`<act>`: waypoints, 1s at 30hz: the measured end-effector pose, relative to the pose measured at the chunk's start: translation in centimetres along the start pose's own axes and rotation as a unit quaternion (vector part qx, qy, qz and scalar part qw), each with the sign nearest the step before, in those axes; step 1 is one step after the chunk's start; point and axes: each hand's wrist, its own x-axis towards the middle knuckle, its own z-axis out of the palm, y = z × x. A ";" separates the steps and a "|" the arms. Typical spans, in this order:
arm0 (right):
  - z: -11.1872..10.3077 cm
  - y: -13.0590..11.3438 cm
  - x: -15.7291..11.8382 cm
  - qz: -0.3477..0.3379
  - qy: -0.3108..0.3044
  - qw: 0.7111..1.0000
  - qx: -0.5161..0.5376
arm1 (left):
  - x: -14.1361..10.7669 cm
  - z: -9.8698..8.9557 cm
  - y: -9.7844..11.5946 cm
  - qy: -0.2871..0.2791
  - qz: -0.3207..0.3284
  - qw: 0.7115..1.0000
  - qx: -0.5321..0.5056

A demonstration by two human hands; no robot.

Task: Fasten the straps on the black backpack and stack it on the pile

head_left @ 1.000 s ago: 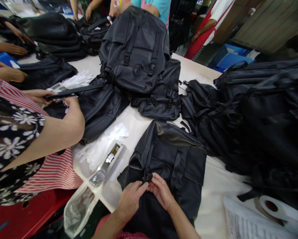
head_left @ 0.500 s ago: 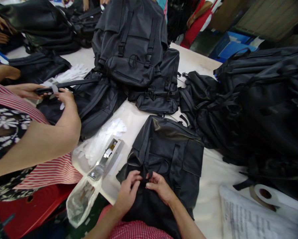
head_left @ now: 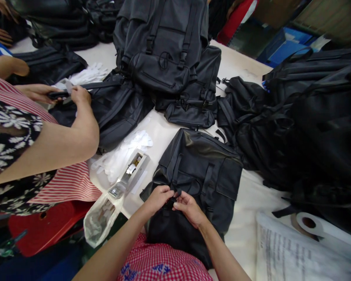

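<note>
A black backpack lies on the pale table right in front of me, its flap and two straps facing up. Over its lower left part, my left hand pinches the end of a black strap. My right hand grips the same strap from the other side, fingertips curled close to the left ones. The small buckle area between my fingers is dark and partly hidden by them.
A tape dispenser and white tags lie to my left, above a plastic bag. Beside them a co-worker's arm reaches over another backpack. More black bags are heaped right, near a tape roll.
My left hand has shifted up and right, closer to my right hand at the strap. The view has tilted slightly, and the co-worker's hand has moved a little along the other bag's strap.
</note>
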 end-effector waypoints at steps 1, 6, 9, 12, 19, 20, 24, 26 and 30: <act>0.1 0.0 -0.1 -0.006 0.006 1.000 -0.002 | 0.1 0.1 0.0 0.000 -0.009 1.000 -0.014; 0.8 -0.3 -0.3 -0.031 0.047 0.998 -0.025 | 0.3 0.2 0.1 0.004 -0.031 0.998 -0.056; 1.4 -0.8 0.0 -0.037 0.086 0.994 -0.048 | 0.4 0.1 0.1 0.011 -0.034 0.997 -0.064; 1.8 -1.2 0.3 -0.040 0.104 0.992 -0.061 | 0.8 -0.1 -0.3 0.021 -0.036 0.997 -0.061; 1.6 -1.1 0.2 -0.002 0.067 0.997 -0.046 | 1.6 -0.6 -0.8 0.008 -0.054 0.998 -0.041; 1.6 -1.0 0.2 -0.005 0.060 0.997 -0.046 | 1.6 -0.6 -0.7 0.009 -0.054 0.998 -0.036; 2.1 -0.7 0.3 -0.022 0.073 0.997 -0.022 | 1.7 -0.7 -0.8 0.025 -0.042 0.999 -0.018; 2.4 -0.6 0.3 -0.007 0.078 0.997 -0.018 | 1.7 -0.7 -0.9 0.035 -0.033 0.999 -0.013; 2.5 -0.3 0.2 0.000 0.087 0.996 -0.037 | 1.7 -0.3 -1.4 0.062 -0.019 0.998 -0.008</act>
